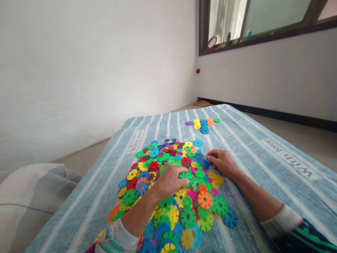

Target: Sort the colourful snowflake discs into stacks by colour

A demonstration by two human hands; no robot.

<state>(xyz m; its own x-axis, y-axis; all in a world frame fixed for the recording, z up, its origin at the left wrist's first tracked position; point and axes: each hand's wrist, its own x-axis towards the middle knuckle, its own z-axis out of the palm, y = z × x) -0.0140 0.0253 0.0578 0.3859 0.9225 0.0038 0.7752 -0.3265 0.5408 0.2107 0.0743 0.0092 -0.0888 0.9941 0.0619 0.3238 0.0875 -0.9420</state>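
A big heap of notched, flower-like plastic discs (188, 216) in many colours lies on the striped cloth. Over the middle of it is my left hand (171, 179), its thumb and forefinger closed around the edge of a green disc (185, 174). My right hand (221, 161) is at the heap's right edge with its fingers curled together, beside some blue discs (203, 162). Whatever may be between those right fingertips is hidden. Orange-yellow discs (216, 180) lie just below the right hand.
Farther back on the cloth (163, 126) stand small sorted groups: a purple disc (189, 123), yellow discs (197, 124), blue discs (204, 127), orange discs (210, 121) and a green disc (217, 120). Pale fabric (31, 196) bulges at the left. A window (273, 17) is behind.
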